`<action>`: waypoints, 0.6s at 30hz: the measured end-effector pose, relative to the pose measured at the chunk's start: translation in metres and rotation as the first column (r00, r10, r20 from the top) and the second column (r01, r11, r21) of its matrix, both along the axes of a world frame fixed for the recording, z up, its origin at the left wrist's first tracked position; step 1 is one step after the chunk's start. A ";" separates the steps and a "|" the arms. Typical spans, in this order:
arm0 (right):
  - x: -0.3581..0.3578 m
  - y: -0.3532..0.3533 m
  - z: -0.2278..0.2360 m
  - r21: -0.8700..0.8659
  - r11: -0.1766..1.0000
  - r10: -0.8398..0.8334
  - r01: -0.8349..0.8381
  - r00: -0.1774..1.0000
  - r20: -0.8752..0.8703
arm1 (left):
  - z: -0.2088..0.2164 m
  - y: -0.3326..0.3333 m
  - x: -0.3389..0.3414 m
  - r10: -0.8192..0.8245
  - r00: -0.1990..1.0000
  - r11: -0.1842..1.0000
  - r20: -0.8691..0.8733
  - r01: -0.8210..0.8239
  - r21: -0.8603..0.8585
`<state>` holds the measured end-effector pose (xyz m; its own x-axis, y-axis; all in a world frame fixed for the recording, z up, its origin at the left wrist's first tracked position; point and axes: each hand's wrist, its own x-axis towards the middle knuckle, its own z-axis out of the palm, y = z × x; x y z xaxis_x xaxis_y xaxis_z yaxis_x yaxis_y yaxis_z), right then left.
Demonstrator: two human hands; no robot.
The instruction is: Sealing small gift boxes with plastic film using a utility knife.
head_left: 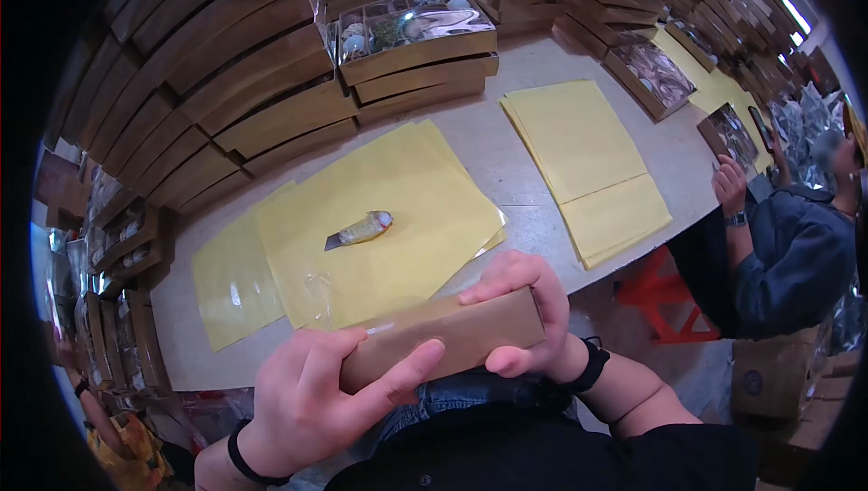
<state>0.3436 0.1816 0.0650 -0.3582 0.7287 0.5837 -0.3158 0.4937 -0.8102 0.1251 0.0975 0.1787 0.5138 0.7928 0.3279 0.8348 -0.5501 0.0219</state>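
Note:
A brown cardboard box (452, 333) is between my two hands, above the near edge of the table. It is tilted so that a long narrow side shows; its far face is hidden. My left hand (312, 391) grips its left end, thumb along the near side. Around the right end wraps my right hand (533, 310), its fingers over the top edge and the thumb below. Beyond the box, large yellow sheets (407, 174) lie on the table. On them rests a small blade with a wrapped handle (360, 231). A wisp of clear plastic (319, 295) lies nearer my left hand.
Tall stacks of brown boxes (244, 48) line the far left. A windowed box (411, 34) tops a lower stack. Another stack of yellow sheets (588, 165) lies to the right. A person (787, 247) sits at right, handling a windowed box (728, 136), near a red stool (665, 297).

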 end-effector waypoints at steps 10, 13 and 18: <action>0.000 0.003 -0.003 0.019 1.000 -0.005 0.006 0.999 -0.049 | 0.009 0.002 0.014 0.092 0.993 0.992 -0.074 -0.098 -0.081; 0.002 0.004 -0.004 0.025 1.000 -0.007 0.008 0.999 -0.033 | 0.010 0.003 0.015 0.092 0.994 0.990 -0.063 -0.098 -0.100; 0.001 0.005 -0.003 0.008 1.000 0.006 -0.005 1.000 -0.028 | 0.007 0.003 0.019 0.152 0.988 0.981 0.016 -0.149 -0.122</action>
<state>0.3443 0.1865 0.0615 -0.3457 0.7220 0.5993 -0.3408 0.4985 -0.7971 0.1444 0.1008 0.1857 0.3785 0.8948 0.2369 0.9062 -0.4104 0.1021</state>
